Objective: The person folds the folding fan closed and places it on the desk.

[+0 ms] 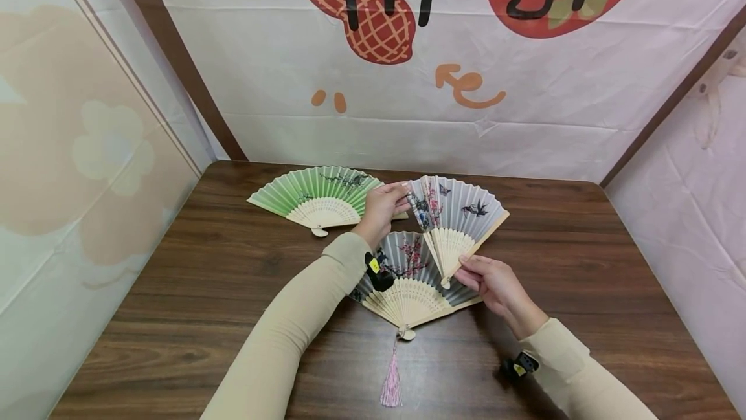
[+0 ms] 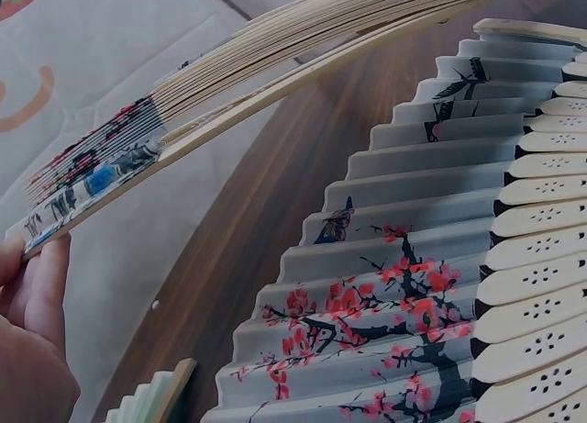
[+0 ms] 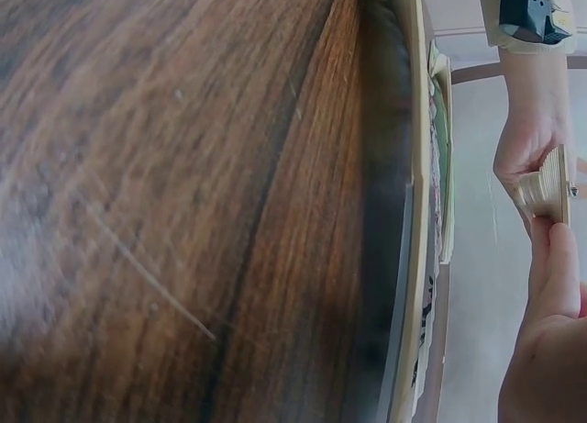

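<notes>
A partly spread pale grey folding fan (image 1: 457, 206), printed with red blossoms and a dark bird, is held up between both hands. My left hand (image 1: 381, 208) pinches its left outer rib near the top edge, as the left wrist view also shows. Low on the other side, my right hand (image 1: 492, 284) grips the right outer rib near the pivot, thumb in front. Beneath lies a darker grey fan (image 1: 416, 300), spread on the table, its upper right part covered by the held fan. Its blossoms (image 2: 404, 304) and pierced ribs show in the left wrist view.
A green fan (image 1: 317, 193) lies spread at the back left, partly behind my left hand. From the grey fan's pivot a pink tassel (image 1: 392, 384) trails toward the front. The brown wood table (image 1: 204, 316) meets a printed cloth wall (image 1: 408, 129) at the back.
</notes>
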`<move>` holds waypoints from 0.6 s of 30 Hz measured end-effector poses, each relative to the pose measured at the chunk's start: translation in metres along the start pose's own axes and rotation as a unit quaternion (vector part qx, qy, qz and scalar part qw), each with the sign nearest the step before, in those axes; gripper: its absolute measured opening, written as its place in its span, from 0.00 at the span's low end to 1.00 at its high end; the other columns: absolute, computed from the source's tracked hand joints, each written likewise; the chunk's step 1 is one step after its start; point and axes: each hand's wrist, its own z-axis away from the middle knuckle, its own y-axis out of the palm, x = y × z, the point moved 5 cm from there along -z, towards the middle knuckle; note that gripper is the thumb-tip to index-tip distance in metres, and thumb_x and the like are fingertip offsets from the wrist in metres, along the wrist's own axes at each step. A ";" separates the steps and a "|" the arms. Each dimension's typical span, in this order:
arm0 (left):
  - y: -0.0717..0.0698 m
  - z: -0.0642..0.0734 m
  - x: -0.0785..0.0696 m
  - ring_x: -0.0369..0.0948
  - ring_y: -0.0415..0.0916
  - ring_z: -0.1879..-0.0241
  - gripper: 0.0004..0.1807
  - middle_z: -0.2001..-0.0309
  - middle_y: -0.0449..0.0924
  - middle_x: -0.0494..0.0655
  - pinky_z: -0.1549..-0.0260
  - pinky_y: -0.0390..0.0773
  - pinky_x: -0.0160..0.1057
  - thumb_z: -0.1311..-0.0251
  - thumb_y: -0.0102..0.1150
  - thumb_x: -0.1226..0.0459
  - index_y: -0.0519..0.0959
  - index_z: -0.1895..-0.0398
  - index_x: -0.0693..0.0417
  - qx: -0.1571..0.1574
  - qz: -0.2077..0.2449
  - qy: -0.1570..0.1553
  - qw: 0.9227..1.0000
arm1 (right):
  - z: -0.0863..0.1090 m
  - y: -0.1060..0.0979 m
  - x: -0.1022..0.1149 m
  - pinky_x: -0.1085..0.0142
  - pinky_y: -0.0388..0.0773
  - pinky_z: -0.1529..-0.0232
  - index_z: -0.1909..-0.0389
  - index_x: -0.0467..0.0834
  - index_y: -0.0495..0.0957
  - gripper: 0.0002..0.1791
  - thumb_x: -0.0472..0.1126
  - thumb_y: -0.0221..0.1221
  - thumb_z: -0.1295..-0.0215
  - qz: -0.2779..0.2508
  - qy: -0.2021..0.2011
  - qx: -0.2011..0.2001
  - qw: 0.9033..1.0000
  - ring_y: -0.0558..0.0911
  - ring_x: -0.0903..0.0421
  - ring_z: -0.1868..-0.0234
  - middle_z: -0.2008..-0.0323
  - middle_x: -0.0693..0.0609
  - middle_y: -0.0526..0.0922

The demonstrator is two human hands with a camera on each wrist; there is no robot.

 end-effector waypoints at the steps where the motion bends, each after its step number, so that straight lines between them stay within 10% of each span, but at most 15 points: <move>1: 0.000 0.000 0.000 0.41 0.79 0.59 0.14 0.49 0.78 0.52 0.59 0.83 0.33 0.41 0.60 0.64 0.80 0.52 0.58 0.001 -0.003 -0.001 1.000 | 0.000 0.000 0.000 0.73 0.82 0.63 0.73 0.44 0.78 0.14 0.29 0.47 0.32 0.001 0.000 0.000 1.000 0.84 0.63 0.72 0.75 0.54 0.85; 18: 0.002 0.004 0.001 0.46 0.78 0.51 0.13 0.49 0.78 0.51 0.55 0.82 0.37 0.39 0.58 0.65 0.80 0.52 0.56 0.012 -0.004 0.006 1.000 | 0.000 0.003 -0.003 0.72 0.83 0.63 0.73 0.43 0.78 0.15 0.27 0.46 0.33 -0.002 -0.002 0.004 1.000 0.84 0.62 0.72 0.75 0.54 0.85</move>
